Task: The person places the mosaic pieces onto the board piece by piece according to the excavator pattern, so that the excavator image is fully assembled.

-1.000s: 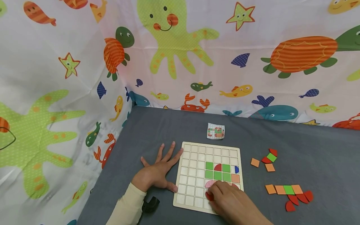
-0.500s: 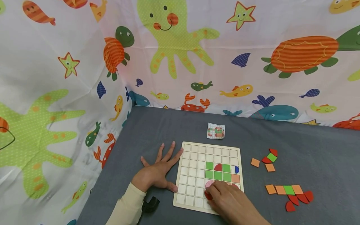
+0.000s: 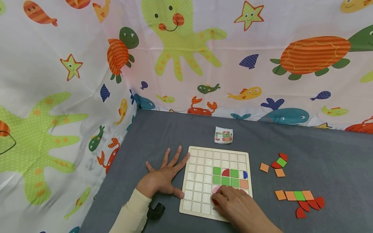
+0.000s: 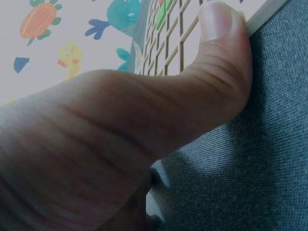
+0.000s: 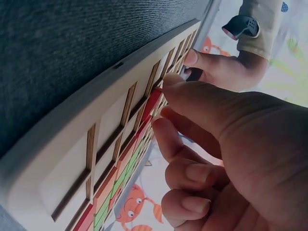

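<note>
A wooden grid board (image 3: 196,196) lies on the grey cloth, holding green squares (image 3: 225,181), an orange square (image 3: 243,184), a blue-and-white piece (image 3: 244,175) and red and pink rounded pieces. Over its lower middle, my right hand (image 3: 239,205) pinches a red piece (image 3: 215,201) between thumb and fingers. In the right wrist view this red piece (image 5: 152,103) stands against the cells at the fingertips; whether it is fully seated I cannot tell. My left hand (image 3: 163,181) lies spread at the board's left edge. Its thumb (image 4: 219,53) touches the rim in the left wrist view.
A small printed pattern card (image 3: 223,135) lies behind the board. To the right are loose orange squares (image 3: 264,167), green squares (image 3: 299,196) and red rounded pieces (image 3: 300,213). A patterned curtain (image 3: 186,58) closes off the back and left.
The right hand's fingertips and the red piece have shifted very slightly to the left on the board. My left hand stays where it was.
</note>
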The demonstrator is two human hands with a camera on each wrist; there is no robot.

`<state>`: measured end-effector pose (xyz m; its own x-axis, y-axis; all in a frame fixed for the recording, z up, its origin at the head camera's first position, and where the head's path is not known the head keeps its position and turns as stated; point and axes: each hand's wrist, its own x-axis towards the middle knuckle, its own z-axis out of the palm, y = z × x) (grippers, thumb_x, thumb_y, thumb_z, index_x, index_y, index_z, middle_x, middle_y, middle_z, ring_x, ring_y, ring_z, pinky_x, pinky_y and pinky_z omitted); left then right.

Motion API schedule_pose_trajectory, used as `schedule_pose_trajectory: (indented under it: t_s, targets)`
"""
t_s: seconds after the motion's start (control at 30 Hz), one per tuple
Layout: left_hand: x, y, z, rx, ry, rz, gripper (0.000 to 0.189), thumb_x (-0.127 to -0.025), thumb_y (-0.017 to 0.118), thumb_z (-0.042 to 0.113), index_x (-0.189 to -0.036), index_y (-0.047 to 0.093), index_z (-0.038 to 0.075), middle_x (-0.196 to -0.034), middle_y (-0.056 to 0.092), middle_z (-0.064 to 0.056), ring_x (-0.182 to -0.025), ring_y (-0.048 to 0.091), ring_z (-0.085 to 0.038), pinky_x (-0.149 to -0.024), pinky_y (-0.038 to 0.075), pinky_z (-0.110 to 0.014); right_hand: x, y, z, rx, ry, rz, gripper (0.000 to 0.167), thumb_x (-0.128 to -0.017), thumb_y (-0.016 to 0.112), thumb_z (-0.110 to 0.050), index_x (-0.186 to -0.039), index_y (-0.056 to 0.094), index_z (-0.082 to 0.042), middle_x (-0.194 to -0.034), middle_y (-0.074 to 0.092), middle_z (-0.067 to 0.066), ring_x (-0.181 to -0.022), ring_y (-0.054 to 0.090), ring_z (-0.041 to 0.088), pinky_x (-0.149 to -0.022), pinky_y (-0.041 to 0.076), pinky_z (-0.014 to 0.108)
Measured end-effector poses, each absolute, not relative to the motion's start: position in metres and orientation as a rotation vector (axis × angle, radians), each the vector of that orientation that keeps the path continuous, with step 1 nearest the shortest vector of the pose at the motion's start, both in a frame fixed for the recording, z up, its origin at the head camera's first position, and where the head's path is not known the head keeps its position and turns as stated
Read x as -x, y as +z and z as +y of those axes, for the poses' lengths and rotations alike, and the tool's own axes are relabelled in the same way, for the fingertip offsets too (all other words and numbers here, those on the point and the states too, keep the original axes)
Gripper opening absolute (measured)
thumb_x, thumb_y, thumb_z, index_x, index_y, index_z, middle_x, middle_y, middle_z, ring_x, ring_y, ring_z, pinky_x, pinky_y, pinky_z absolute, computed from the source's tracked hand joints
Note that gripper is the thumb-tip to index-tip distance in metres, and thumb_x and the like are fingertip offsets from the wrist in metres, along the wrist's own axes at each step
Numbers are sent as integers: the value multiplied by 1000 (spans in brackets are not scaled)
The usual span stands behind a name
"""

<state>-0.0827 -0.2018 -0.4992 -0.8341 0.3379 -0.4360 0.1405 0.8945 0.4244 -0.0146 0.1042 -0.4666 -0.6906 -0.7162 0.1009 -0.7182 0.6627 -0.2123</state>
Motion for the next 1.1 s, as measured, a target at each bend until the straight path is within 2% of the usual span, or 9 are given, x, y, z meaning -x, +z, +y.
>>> schedule_pose_trajectory:
  t_s: [0.17, 0.47, 0.7, 0.87, 1.1]
  targets:
    - [83, -500, -202, -348, 514, 2545, 145, -61, 95, 65, -161, -10, 61, -169, -31, 23, -157, -33, -28, -87, -25, -93, 16, -467, 103, -1256, 374, -2870, 22, -94, 83, -29, -112, 78, -19, -99, 65, -5, -85, 62, 10, -73, 59, 33]
    - [83, -500, -202, -335, 494, 2546, 146, -60, 94, 67, -161, -10, 61, -169, -31, 22, -157, -33, -29, -88, -25, -93, 17, -467, 103, -1257, 366, -2874, 24, -93, 84, -29, -114, 79, -17, -99, 66, -5, -86, 63, 10, -72, 60, 32]
    - [83, -499, -200, -330, 499, 2545, 146, -60, 95, 65, -161, -10, 61, -170, -30, 22, -157, -33, -28, -88, -25, -92, 19, -467, 103, -1239, 351, -2899, 34, -90, 87, -30, -119, 80, -13, -105, 71, -2, -93, 68, 14, -79, 64, 36]
    - [83, -500, -200, -328, 491, 2553, 147, -59, 95, 66, -161, -10, 60, -169, -31, 23, -156, -33, -28, -88, -25, -92, 20, -468, 105, -1253, 342, -2896, 35, -89, 87, -29, -120, 80, -14, -108, 72, -1, -96, 69, 15, -82, 64, 37]
    - [83, -499, -200, -331, 494, 2555, 147, -59, 95, 66, -161, -10, 60, -169, -31, 23, -156, -33, -28, -87, -25, -92, 21, -466, 108, -1313, 362, -2893, 38, -86, 89, -16, -122, 76, -20, -104, 65, -3, -92, 63, 12, -77, 61, 33]
